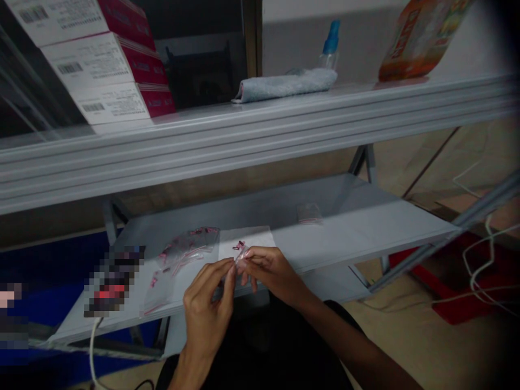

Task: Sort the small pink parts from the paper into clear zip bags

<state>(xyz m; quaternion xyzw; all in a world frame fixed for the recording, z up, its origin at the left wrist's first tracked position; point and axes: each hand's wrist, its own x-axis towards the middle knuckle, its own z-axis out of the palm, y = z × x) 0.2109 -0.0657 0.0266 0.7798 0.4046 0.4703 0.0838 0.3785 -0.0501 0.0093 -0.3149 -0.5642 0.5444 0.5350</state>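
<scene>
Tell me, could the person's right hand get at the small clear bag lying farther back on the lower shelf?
Probably yes. The right hand sits close by, and nothing shows between it and the small clear bag, though it is busy with a small item.

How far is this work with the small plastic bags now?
Done, it seems: clear pink-edged bags lie on the grey shelf, one apart. In hand: the left hand and right hand pinch a small clear piece. Remaining: a small dark-pink item on white paper.

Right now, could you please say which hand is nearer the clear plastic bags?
Left: the left hand is beside the clear plastic bags; the right hand is farther right.
</scene>
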